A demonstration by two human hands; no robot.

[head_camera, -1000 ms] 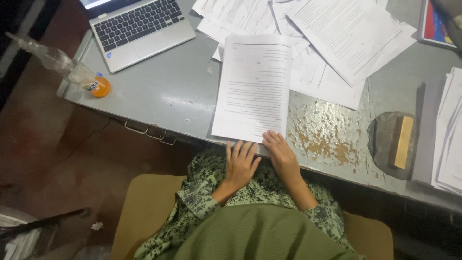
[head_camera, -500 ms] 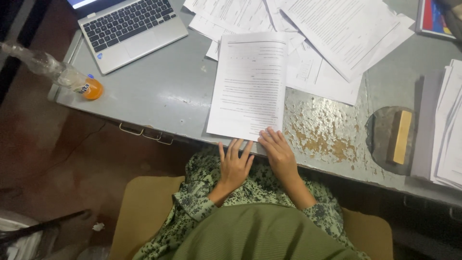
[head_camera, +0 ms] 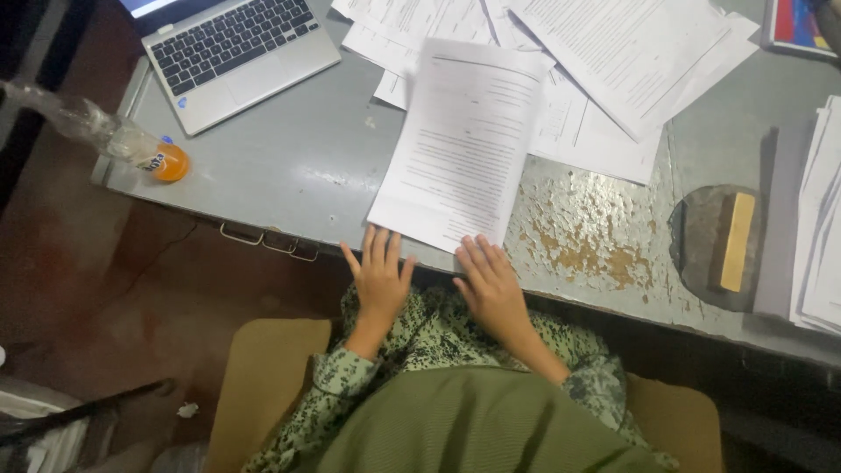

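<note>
Paper packet (head_camera: 464, 144) now lies skewed on the grey metal desk (head_camera: 289, 166), its top edge swung toward your right compared with half a second back, when it sat nearly square to the desk front; its near edge rests close to the desk's front lip. Your left hand (head_camera: 378, 278) has shifted left along the desk edge and now sits flat, fingers spread, fingertips at or just short of the packet's lower left corner; it grips nothing. Your right hand (head_camera: 491, 289) is also flat and open, fingertips resting on the packet's lower right corner, pressing rather than pinching as far as can be seen. Reading: the sheet has been pivoted under the right fingertips while the left hand moved away, so the packet is being turned or repositioned, not lifted. Beyond it, loose printed sheets (head_camera: 604, 70) overlap in a heap touching the packet's far end. A laptop (head_camera: 232, 48) sits at far left, an orange soft-drink bottle (head_camera: 123, 140) lies at the left desk corner, and a yellowish block (head_camera: 734, 241) rests on a dark round patch to your right, beside another paper stack (head_camera: 819, 219).
</note>
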